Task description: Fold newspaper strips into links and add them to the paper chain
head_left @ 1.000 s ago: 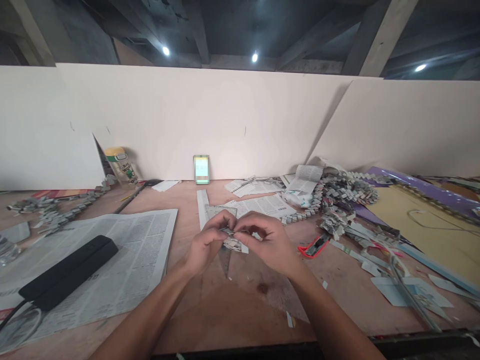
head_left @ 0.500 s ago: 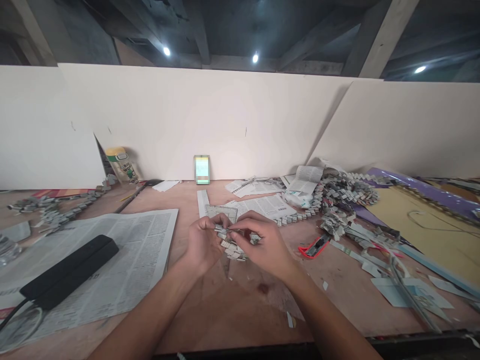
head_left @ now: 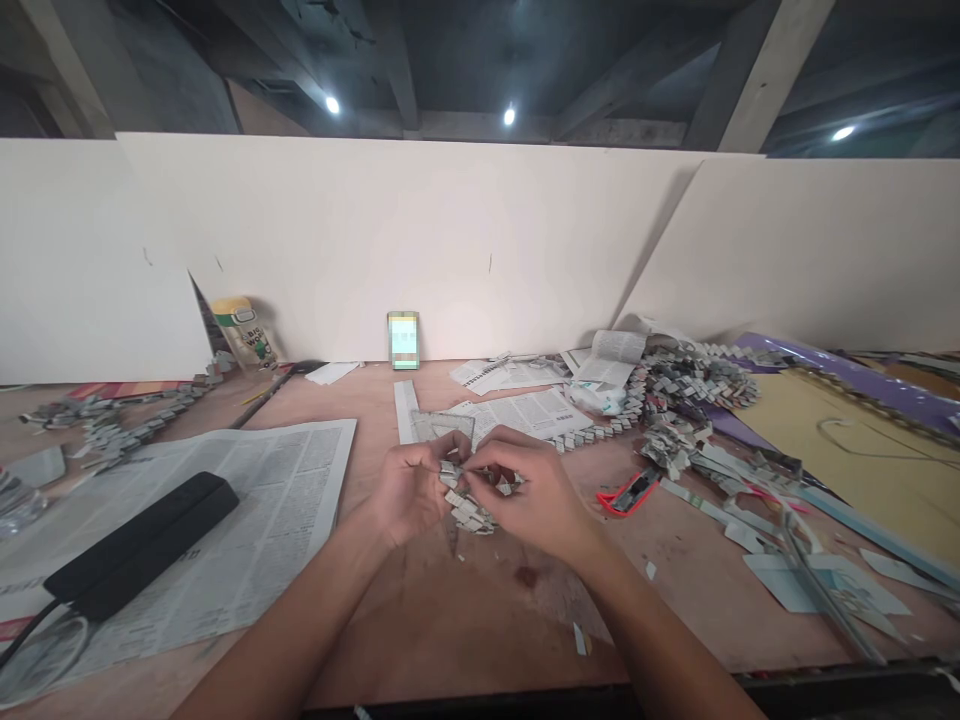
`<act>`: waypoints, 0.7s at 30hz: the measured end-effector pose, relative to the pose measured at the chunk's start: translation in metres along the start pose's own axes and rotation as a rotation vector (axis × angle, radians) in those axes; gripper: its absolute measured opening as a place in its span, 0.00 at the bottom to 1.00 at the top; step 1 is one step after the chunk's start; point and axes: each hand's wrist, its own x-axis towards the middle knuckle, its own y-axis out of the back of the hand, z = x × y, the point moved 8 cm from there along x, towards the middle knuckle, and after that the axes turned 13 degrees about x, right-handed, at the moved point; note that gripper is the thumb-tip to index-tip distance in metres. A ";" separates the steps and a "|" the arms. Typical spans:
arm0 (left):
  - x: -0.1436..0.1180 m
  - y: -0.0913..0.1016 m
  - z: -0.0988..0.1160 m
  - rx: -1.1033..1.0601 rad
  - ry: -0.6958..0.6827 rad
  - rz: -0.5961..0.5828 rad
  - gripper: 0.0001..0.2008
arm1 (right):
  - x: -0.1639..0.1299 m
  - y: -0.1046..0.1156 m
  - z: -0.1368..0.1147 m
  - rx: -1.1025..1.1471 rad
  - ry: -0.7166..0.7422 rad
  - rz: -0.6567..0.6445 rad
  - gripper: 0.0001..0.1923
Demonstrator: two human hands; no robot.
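At the centre of the worktop (head_left: pixel 465 610), I see both forearms entering from the lower edge and converging, with the wrists raised slightly off the surface. My left hand (head_left: pixel 409 488) is turned palm-inward, its fingers curled and closed on the left end of a short folded-paper chain (head_left: pixel 466 503). My right hand (head_left: pixel 534 490) mirrors it from the other side, knuckles up, with thumb and forefinger pinched on the upper links of the same chain. The chain hangs between the two hands, just above the worktop, and its lower links show below the fingertips.

Directly behind the hands lies a clear set square (head_left: pixel 442 428), partly over a newspaper strip. To the left, a spread newspaper sheet (head_left: pixel 247 520) carries a black oblong case (head_left: pixel 142 545). To the right, well apart from the hands, a red-handled cutter (head_left: pixel 628 491) lies on the worktop, and beyond it sits a heap of finished paper chains (head_left: pixel 686 395). A small lit phone (head_left: pixel 403 340) stands upright against the white back panel (head_left: pixel 480 240).
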 end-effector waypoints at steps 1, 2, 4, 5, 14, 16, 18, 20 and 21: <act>0.001 0.000 0.000 -0.012 0.000 -0.018 0.09 | 0.000 -0.001 -0.001 0.016 0.007 -0.008 0.08; 0.001 0.000 -0.001 -0.027 0.000 -0.027 0.09 | -0.001 -0.001 -0.002 0.034 0.016 -0.012 0.08; 0.003 0.001 -0.003 -0.060 0.009 -0.029 0.10 | -0.001 -0.003 -0.005 0.067 0.040 -0.010 0.09; 0.003 0.001 -0.004 -0.075 0.018 -0.024 0.11 | -0.002 -0.003 -0.006 0.076 0.052 -0.005 0.09; 0.005 -0.003 -0.009 -0.131 0.055 -0.076 0.10 | -0.001 0.002 0.000 0.037 -0.047 0.055 0.09; 0.006 -0.003 -0.010 -0.110 0.057 -0.081 0.10 | 0.000 0.003 0.002 0.035 -0.085 0.059 0.09; 0.007 -0.002 -0.011 -0.097 0.066 -0.086 0.10 | 0.000 0.004 0.004 0.034 -0.111 0.061 0.09; 0.008 -0.001 -0.012 -0.092 0.078 -0.086 0.09 | 0.000 0.003 0.006 0.043 -0.128 0.055 0.08; 0.008 0.000 -0.013 -0.087 0.082 -0.081 0.09 | -0.001 0.003 0.007 0.055 -0.136 0.050 0.08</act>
